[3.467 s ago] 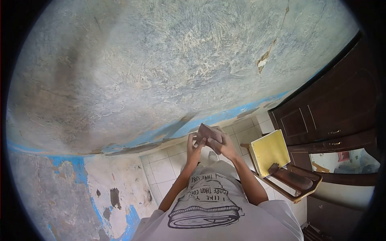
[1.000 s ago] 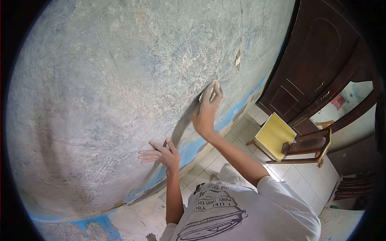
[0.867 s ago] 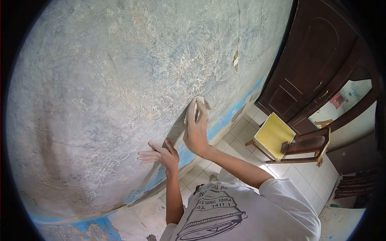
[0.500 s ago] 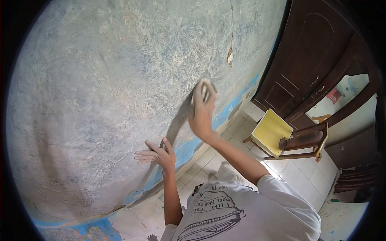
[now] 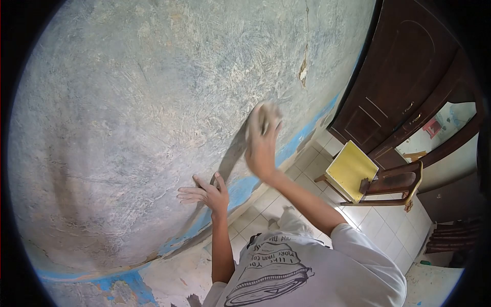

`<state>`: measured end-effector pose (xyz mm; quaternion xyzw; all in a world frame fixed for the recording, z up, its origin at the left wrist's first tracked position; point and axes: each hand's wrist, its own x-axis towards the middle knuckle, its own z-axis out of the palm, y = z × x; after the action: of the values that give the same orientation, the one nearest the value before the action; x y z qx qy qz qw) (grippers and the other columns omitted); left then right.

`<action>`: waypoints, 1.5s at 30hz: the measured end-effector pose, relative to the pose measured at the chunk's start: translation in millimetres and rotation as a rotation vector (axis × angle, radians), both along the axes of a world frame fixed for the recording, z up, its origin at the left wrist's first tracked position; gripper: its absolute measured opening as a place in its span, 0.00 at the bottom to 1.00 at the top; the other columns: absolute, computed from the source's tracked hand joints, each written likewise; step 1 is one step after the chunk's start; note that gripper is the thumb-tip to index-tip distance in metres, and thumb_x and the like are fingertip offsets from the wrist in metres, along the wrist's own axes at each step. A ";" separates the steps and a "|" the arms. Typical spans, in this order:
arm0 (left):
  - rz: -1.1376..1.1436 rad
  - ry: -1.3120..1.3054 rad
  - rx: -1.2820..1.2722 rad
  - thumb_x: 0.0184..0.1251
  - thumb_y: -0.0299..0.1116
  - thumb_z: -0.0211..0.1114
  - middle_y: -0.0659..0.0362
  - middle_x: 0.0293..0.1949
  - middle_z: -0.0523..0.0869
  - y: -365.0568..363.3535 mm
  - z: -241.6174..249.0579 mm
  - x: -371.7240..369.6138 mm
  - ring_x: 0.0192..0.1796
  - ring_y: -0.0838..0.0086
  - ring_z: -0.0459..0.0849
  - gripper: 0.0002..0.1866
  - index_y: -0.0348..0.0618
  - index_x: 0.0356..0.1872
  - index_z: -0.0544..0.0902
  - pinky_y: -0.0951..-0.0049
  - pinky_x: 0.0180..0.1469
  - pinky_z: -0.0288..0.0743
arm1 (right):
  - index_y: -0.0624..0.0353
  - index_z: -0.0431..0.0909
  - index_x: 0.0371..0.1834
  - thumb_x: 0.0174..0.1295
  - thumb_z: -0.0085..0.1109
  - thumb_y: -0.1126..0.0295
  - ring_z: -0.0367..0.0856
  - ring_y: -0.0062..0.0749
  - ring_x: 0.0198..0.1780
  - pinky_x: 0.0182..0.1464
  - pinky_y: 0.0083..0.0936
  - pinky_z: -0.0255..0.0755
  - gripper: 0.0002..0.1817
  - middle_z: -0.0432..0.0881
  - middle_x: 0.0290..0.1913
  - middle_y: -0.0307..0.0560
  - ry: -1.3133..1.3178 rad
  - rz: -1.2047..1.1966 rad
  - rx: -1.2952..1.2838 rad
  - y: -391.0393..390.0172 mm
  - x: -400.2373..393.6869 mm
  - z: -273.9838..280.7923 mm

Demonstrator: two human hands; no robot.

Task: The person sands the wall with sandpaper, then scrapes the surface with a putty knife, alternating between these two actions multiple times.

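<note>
A rough grey-blue wall [image 5: 153,102] with pale scratch marks and worn patches fills the left and middle of the head view. My right hand [image 5: 262,148] is against it, fingers curled together and blurred by motion. Something small and greyish seems pinched in those fingers, but the blur hides what it is. Lower and to the left, my left hand [image 5: 207,194] rests on the wall with its fingers spread, holding nothing. Pale dust covers the fingers of both hands.
A chair with a yellow seat [image 5: 352,171] stands on the white floor tiles [image 5: 379,220] to the right. Behind it rises a dark wooden wardrobe [image 5: 396,66] with a mirror [image 5: 445,128]. Blue paint [image 5: 241,193] shows along the wall's lower edge, and a crack [image 5: 303,71] runs higher up.
The view has shifted slightly, so the wall, chair and hands appear a little further right. My right hand is more blurred but stays at about the same patch; my left hand keeps its place.
</note>
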<state>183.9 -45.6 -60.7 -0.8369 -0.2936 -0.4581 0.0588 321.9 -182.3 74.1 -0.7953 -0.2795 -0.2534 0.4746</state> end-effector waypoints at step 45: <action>0.020 0.034 0.003 0.72 0.53 0.63 0.24 0.75 0.19 1.9 -24.6 -1.0 0.74 0.24 0.11 0.50 0.45 0.83 0.43 0.17 0.63 0.10 | 0.74 0.44 0.81 0.55 0.42 0.94 0.39 0.67 0.83 0.80 0.58 0.40 0.45 0.41 0.82 0.74 -0.053 0.205 -0.035 13.2 -17.4 -14.0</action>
<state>182.9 -43.7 -85.4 -0.8415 -0.3001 -0.4437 0.0695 304.5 -169.2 60.1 -0.7637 -0.3762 -0.2194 0.4766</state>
